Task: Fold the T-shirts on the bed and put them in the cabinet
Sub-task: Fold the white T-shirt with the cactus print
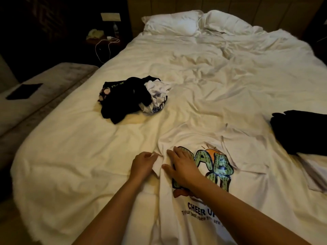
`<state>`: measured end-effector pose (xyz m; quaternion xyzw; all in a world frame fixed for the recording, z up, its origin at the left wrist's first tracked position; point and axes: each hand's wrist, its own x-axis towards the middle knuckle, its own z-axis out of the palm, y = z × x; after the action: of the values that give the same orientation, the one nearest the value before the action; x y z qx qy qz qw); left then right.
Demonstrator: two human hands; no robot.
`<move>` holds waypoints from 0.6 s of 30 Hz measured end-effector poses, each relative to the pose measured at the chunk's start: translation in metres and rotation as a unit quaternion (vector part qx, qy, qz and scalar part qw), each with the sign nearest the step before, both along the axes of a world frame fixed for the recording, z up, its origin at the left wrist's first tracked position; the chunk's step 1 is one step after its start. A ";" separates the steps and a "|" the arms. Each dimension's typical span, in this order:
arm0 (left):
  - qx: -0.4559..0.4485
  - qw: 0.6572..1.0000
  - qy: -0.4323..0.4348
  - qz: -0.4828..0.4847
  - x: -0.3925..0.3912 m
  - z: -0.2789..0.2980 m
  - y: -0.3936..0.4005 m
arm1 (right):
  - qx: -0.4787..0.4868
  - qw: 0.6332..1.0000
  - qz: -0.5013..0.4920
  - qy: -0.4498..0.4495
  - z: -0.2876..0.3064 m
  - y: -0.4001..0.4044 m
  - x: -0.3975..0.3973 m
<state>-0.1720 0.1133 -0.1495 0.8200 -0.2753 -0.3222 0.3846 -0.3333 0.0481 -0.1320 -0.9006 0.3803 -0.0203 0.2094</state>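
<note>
White T-shirt (247, 156) with a cartoon print lay flat on the bed (70, 156), near edge, right of centre. Left hand (143, 163) pinched a fold of its sleeve edge; right hand (184, 165) lay spread, fingers straight, pressing the print just beside it. Unfolded pile of black and white shirts (132, 98) sat further up the bed to the left, dark garment (300, 131) at the right edge, two pillows (173, 23) at the head.

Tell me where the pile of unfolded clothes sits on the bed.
In the head view, the pile of unfolded clothes lies left of centre on the bed, beyond the left hand and the white printed T-shirt.
</note>
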 end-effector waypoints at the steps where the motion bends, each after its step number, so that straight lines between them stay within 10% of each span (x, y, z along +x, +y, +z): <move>1: -0.007 1.000 0.009 -0.003 0.001 -0.003 0.002 | 0.001 1.000 -0.014 -0.013 0.001 0.004 0.003; 6: -0.098 0.990 0.084 0.053 0.004 -0.015 0.013 | -0.014 0.996 -0.067 -0.056 -0.001 0.016 0.014; 11: -0.216 0.908 0.290 0.210 0.021 -0.024 0.029 | -0.051 0.988 -0.096 -0.106 -0.018 0.025 0.018; 18: -0.303 0.863 0.323 0.243 0.045 -0.004 0.032 | -0.054 0.983 -0.132 -0.113 -0.022 0.019 0.027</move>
<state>-0.1274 0.1457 -0.1533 0.5540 -0.0121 -0.3657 0.7478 -0.3062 0.0672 -0.1544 -0.8446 0.4677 -0.1703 0.1972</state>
